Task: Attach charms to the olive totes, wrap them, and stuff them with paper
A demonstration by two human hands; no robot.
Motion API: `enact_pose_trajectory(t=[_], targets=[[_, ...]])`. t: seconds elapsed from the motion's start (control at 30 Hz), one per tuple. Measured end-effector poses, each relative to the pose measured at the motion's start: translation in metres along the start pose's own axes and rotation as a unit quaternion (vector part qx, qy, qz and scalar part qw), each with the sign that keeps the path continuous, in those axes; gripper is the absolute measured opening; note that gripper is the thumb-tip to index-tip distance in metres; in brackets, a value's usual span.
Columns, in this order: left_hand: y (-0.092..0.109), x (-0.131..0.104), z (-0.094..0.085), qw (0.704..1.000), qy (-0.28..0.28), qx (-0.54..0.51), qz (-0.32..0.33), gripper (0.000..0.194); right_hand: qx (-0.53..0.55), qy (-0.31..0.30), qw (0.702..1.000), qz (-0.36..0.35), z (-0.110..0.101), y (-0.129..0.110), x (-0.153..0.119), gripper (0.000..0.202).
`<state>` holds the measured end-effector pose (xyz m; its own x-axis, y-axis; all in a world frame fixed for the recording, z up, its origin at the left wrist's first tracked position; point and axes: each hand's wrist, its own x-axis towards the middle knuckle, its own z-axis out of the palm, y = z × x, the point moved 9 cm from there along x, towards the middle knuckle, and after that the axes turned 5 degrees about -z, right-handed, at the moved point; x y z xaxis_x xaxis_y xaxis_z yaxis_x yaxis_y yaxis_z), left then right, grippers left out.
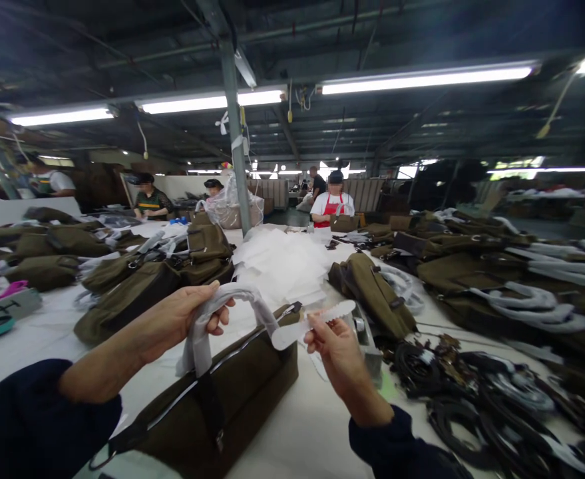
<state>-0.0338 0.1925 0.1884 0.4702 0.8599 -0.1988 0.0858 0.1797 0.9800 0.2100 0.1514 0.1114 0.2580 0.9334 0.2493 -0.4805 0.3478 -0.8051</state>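
Observation:
An olive-green bag (242,392) with dark trim and a zipper lies on the table in front of me. Its raised handle (245,293) is wrapped in whitish translucent material. My left hand (192,309) is closed around the left part of that handle. To the right, my right hand (339,349) pinches a translucent whitish strip (288,336), which looks like tape. One end of the strip meets the wrapped handle's right side; the other sticks out beyond my fingers. Partly hidden behind my right hand is a grey metal object (372,356).
White sheets (282,259) are heaped beyond the bag. More olive bags (132,299) lie left, and others (472,273) are piled right. Coiled dark straps (462,406) lie at the near right. A post (237,146) rises behind the sheets. A person in a red apron (333,205) works across the table.

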Motion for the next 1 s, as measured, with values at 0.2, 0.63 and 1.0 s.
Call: enact_pose_trajectory(t=[0.2,0.63,1.0], targets=[[-0.006,0.004,-0.021,0.998,0.028,-0.047,0.014,0.036,-0.106,-0.133,0.985,-0.039,0.067,0.002,-0.023,0.018],[-0.027,-0.002,-0.019,0.995,-0.036,0.046,-0.079,0.053,-0.186,-0.192,0.946,-0.182,0.122,0.017,-0.009,0.005],[0.024,0.007,-0.04,0.971,0.137,0.141,0.135,0.02,-0.268,-0.198,0.934,-0.128,0.112,0.017,0.004,0.033]])
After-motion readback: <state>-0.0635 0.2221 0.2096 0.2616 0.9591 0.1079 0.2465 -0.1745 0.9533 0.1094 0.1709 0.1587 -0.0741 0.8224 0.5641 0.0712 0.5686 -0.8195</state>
